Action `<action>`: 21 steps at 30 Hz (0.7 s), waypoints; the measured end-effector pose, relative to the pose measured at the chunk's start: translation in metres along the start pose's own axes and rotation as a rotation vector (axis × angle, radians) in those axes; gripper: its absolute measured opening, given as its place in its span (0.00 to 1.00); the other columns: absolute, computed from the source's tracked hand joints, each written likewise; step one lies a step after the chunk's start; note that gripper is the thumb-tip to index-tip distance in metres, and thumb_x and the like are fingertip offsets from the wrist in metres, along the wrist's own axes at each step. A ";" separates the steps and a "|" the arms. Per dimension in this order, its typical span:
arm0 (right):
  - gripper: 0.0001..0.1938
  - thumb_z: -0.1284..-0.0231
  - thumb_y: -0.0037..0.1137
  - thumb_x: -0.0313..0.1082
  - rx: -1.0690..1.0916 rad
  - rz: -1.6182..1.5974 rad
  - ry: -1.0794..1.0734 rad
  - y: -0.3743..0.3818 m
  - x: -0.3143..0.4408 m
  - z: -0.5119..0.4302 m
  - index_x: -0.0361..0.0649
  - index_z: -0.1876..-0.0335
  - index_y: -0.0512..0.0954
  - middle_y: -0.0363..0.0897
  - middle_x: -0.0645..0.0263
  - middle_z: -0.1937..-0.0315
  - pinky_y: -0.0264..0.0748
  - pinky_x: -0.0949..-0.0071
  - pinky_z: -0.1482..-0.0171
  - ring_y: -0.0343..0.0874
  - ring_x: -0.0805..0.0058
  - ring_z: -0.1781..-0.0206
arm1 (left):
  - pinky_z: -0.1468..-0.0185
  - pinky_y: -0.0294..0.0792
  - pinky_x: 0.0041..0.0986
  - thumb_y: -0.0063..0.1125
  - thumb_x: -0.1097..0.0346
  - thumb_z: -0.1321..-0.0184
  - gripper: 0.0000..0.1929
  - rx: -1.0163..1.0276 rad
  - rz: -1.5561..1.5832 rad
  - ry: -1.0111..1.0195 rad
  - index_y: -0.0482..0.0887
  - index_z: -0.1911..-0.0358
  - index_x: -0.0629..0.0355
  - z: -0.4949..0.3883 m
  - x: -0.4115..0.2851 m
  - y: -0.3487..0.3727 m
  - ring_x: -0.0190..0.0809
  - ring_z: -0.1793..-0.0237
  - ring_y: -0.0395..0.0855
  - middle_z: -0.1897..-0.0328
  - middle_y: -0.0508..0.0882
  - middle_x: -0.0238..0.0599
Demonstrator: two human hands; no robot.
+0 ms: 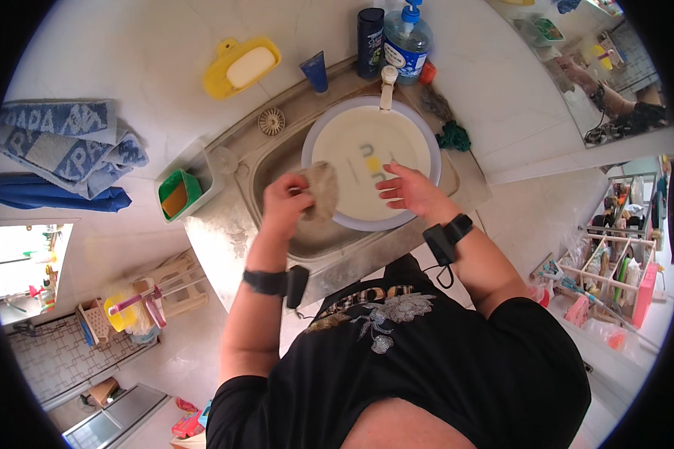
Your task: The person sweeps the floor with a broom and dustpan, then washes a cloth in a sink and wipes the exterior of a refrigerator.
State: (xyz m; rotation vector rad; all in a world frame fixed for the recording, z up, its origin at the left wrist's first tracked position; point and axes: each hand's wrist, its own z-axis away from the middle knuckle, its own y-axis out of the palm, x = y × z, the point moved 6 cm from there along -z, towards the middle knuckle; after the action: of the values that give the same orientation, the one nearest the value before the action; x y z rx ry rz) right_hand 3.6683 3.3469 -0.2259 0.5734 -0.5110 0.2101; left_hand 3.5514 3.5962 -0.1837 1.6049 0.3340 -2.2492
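My left hand (288, 203) grips a grey-brown cloth (322, 191) by its left edge, over the left rim of a round white basin. The basin (433, 163) stands in a stainless steel sink (309, 246), under a pale faucet (388, 90). Cloudy liquid seems to fill it, and a yellow and grey printed mark shows at its middle. Above the right part of the basin my right hand (407, 189) hangs with its fingers apart, nothing in them. Each wrist bears a black strap with a small black box.
Behind the basin stand a pump bottle (407, 47), a dark bottle (370, 45) and a blue tube (315, 73). A metal strainer (271, 122) and a clear container (199, 202) with a green box lie left. A yellow soap dish (216, 76) and towels (73, 146) hang on the wall.
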 end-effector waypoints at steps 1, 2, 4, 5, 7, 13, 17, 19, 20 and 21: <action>0.23 0.35 0.57 0.52 0.017 0.032 0.004 0.004 -0.001 -0.007 0.47 0.41 0.71 0.81 0.62 0.59 0.77 0.73 0.63 0.81 0.71 0.61 | 0.68 0.69 0.23 0.58 0.80 0.59 0.12 0.033 -0.046 0.006 0.79 0.67 0.63 -0.012 0.002 0.024 0.29 0.69 0.76 0.72 0.76 0.30; 0.24 0.35 0.56 0.52 0.063 0.052 -0.002 0.008 -0.002 -0.015 0.47 0.40 0.70 0.80 0.62 0.57 0.78 0.71 0.62 0.81 0.69 0.59 | 0.67 0.70 0.24 0.59 0.79 0.59 0.11 0.050 -0.106 -0.034 0.80 0.68 0.63 -0.022 0.011 0.045 0.30 0.68 0.78 0.72 0.77 0.31; 0.19 0.36 0.58 0.43 0.226 0.003 -0.105 0.011 0.000 -0.033 0.43 0.44 0.73 0.80 0.63 0.61 0.79 0.70 0.63 0.81 0.70 0.61 | 0.66 0.72 0.27 0.61 0.77 0.59 0.09 0.040 -0.287 0.036 0.81 0.70 0.64 -0.042 0.024 0.077 0.35 0.68 0.80 0.72 0.79 0.35; 0.16 0.38 0.58 0.38 0.025 0.114 -0.107 -0.008 0.001 -0.045 0.42 0.46 0.75 0.80 0.62 0.62 0.79 0.70 0.65 0.81 0.69 0.63 | 0.65 0.72 0.29 0.62 0.76 0.59 0.09 0.012 -0.408 0.146 0.82 0.70 0.64 -0.052 0.027 0.090 0.38 0.67 0.81 0.72 0.80 0.38; 0.11 0.41 0.58 0.27 -0.284 0.307 -0.143 -0.039 0.006 -0.069 0.40 0.52 0.78 0.80 0.60 0.64 0.80 0.68 0.68 0.80 0.69 0.67 | 0.64 0.73 0.33 0.61 0.75 0.59 0.08 -0.034 -0.587 0.240 0.83 0.71 0.64 -0.067 0.040 0.100 0.45 0.67 0.82 0.71 0.82 0.43; 0.20 0.47 0.57 0.25 -0.518 1.160 -0.452 -0.066 0.042 -0.085 0.40 0.45 0.75 0.75 0.52 0.49 0.78 0.60 0.53 0.78 0.55 0.51 | 0.48 0.74 0.41 0.58 0.74 0.53 0.15 -0.028 -1.023 0.094 0.84 0.58 0.58 -0.095 0.077 0.110 0.55 0.51 0.79 0.52 0.81 0.51; 0.31 0.46 0.59 0.32 -0.378 1.635 -0.477 -0.033 0.031 -0.085 0.47 0.33 0.65 0.56 0.51 0.30 0.65 0.48 0.36 0.62 0.45 0.32 | 0.38 0.68 0.45 0.57 0.70 0.47 0.25 0.121 -1.203 0.226 0.75 0.41 0.50 -0.088 0.084 0.143 0.55 0.34 0.66 0.33 0.68 0.49; 0.33 0.44 0.58 0.33 -0.315 1.691 -0.363 -0.026 0.019 -0.091 0.48 0.30 0.62 0.52 0.51 0.27 0.64 0.46 0.36 0.59 0.44 0.31 | 0.36 0.65 0.46 0.57 0.68 0.44 0.29 0.200 -1.256 0.180 0.70 0.35 0.47 -0.088 0.094 0.152 0.54 0.29 0.60 0.27 0.62 0.47; 0.35 0.44 0.58 0.34 -0.284 1.718 -0.329 -0.024 0.015 -0.094 0.48 0.28 0.60 0.50 0.51 0.26 0.64 0.45 0.36 0.58 0.44 0.30 | 0.35 0.65 0.47 0.56 0.67 0.43 0.30 0.227 -1.275 0.154 0.67 0.33 0.46 -0.090 0.100 0.154 0.53 0.27 0.58 0.25 0.59 0.46; 0.35 0.43 0.57 0.34 -0.264 1.733 -0.283 -0.025 0.010 -0.098 0.49 0.28 0.59 0.48 0.51 0.25 0.63 0.44 0.35 0.57 0.44 0.29 | 0.35 0.65 0.48 0.56 0.66 0.42 0.32 0.260 -1.307 0.116 0.65 0.31 0.45 -0.091 0.106 0.155 0.52 0.26 0.56 0.23 0.56 0.45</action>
State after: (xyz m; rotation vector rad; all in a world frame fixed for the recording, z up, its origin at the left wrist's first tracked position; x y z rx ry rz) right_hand 3.7244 3.3823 -0.3031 -0.2557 -1.1921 1.6866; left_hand 3.6631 3.4749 -0.3118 1.9265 1.5408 -3.1498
